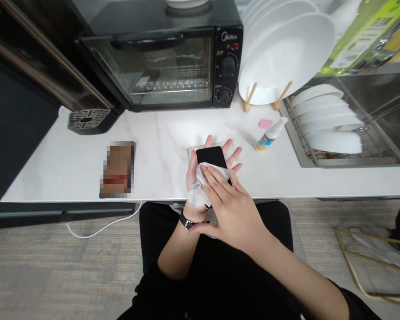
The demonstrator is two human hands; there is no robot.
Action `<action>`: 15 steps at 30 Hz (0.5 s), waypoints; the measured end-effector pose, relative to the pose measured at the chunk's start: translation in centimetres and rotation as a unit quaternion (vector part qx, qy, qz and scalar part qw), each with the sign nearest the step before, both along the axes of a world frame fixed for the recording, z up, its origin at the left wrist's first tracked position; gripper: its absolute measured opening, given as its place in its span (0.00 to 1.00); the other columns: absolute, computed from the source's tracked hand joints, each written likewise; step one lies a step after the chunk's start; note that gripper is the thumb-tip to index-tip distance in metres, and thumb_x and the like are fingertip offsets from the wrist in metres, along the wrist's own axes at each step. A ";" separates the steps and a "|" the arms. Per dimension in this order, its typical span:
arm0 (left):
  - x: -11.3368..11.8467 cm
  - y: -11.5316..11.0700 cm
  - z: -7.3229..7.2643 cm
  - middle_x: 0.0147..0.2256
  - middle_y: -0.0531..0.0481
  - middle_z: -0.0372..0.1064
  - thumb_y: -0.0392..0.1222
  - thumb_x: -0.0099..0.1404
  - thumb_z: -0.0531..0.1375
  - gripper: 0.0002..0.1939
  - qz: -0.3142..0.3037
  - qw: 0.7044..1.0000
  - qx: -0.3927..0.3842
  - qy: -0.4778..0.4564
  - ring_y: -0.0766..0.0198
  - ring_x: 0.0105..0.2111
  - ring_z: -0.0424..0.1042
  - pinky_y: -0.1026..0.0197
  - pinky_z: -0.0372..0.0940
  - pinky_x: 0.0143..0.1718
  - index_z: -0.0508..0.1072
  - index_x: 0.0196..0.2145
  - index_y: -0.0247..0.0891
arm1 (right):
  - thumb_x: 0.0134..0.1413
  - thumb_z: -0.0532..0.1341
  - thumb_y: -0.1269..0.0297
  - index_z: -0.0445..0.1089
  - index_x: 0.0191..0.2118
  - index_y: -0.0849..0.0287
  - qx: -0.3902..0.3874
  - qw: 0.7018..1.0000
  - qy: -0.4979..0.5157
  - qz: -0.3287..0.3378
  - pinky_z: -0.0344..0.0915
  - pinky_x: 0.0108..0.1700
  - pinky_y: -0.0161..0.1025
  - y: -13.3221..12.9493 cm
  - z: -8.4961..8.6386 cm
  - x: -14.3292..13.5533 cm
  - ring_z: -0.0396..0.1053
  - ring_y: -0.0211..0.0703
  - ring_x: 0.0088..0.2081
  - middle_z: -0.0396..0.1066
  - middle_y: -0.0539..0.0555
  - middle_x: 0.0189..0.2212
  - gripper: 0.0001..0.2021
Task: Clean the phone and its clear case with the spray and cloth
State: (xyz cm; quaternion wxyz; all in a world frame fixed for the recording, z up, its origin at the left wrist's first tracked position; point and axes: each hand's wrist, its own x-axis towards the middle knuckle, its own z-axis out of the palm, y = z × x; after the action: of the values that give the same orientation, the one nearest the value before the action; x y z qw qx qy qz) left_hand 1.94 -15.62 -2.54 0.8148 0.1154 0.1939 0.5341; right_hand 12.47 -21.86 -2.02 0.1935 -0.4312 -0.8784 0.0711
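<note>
A black phone (pixel 211 156) lies screen up on the palm of my left hand (pixel 192 171), whose fingers are spread around and beyond it. With its fingers stretched out flat, my right hand (pixel 231 206) presses a white cloth (pixel 196 194) onto the lower part of the screen. Part of the cloth hangs bunched over the left palm. Beneath the left hand, a clear flat case or tray (pixel 189 153) rests on the counter. To the right stands a small white spray bottle (pixel 268 137) with a blue and yellow label, near a pink slip (pixel 266 123).
A black toaster oven (pixel 160 71) stands at the back of the white counter (pixel 156 155). White plates (pixel 283 58) sit in a rack beside it. At the right, bowls (pixel 333 141) rest in a wire basket by the sink. A blurred brown object (pixel 116 171) lies at the left.
</note>
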 end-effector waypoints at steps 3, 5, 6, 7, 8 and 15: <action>-0.3 0.5 -1.0 0.73 0.47 0.65 0.67 0.81 0.39 0.34 -0.004 1.000 0.020 -0.010 0.48 0.70 0.70 0.37 0.54 0.75 0.47 0.79 0.64 | 0.68 0.56 0.29 0.66 0.69 0.70 0.020 1.000 -0.010 -0.008 0.50 0.81 0.61 -2.2 -0.4 0.9 0.56 0.58 0.78 0.54 0.66 0.78 0.45; -0.3 0.7 -1.3 0.73 0.45 0.64 0.68 0.80 0.40 0.35 -0.004 1.000 0.012 -0.014 0.45 0.70 0.69 0.35 0.55 0.74 0.48 0.79 0.63 | 0.67 0.56 0.29 0.68 0.68 0.68 0.027 0.999 -0.012 -0.025 0.55 0.78 0.63 -2.9 -0.7 1.5 0.59 0.60 0.77 0.56 0.67 0.77 0.44; -0.3 0.7 -1.3 0.74 0.44 0.64 0.68 0.80 0.40 0.35 -0.004 1.000 0.009 -0.015 0.44 0.71 0.69 0.34 0.54 0.74 0.49 0.79 0.62 | 0.67 0.56 0.29 0.69 0.67 0.67 0.030 0.999 -0.012 -0.037 0.57 0.77 0.64 -2.9 -0.8 1.8 0.60 0.62 0.76 0.57 0.68 0.76 0.44; -0.2 0.7 -1.3 0.74 0.44 0.63 0.68 0.80 0.41 0.35 -0.004 1.000 0.007 -0.016 0.44 0.71 0.68 0.34 0.54 0.74 0.49 0.79 0.62 | 0.67 0.55 0.28 0.69 0.67 0.67 0.032 0.998 -0.011 -0.050 0.58 0.76 0.66 -2.7 -0.9 2.0 0.61 0.64 0.76 0.58 0.69 0.76 0.44; -0.2 0.7 -1.2 0.74 0.44 0.63 0.68 0.80 0.41 0.35 -0.003 1.000 0.006 -0.017 0.44 0.72 0.68 0.34 0.53 0.75 0.49 0.79 0.62 | 0.67 0.55 0.28 0.68 0.67 0.68 0.034 0.997 -0.010 -0.065 0.58 0.76 0.68 -2.4 -1.0 2.2 0.61 0.65 0.76 0.59 0.71 0.75 0.44; 0.4 0.6 -0.9 0.75 0.47 0.62 0.65 0.81 0.42 0.35 -0.043 0.998 0.010 -0.036 0.46 0.77 0.57 0.34 0.47 0.79 0.48 0.80 0.56 | 0.69 0.53 0.30 0.65 0.69 0.73 0.007 0.995 0.015 -0.100 0.51 0.77 0.74 2.6 -0.5 1.5 0.54 0.69 0.79 0.55 0.77 0.76 0.46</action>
State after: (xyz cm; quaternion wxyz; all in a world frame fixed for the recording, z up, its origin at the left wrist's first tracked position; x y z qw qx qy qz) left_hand 2.32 -15.01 -3.41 0.8421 0.1125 0.1542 0.5045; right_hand 14.01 -19.29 -2.47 0.2155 -0.5146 -0.8283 0.0514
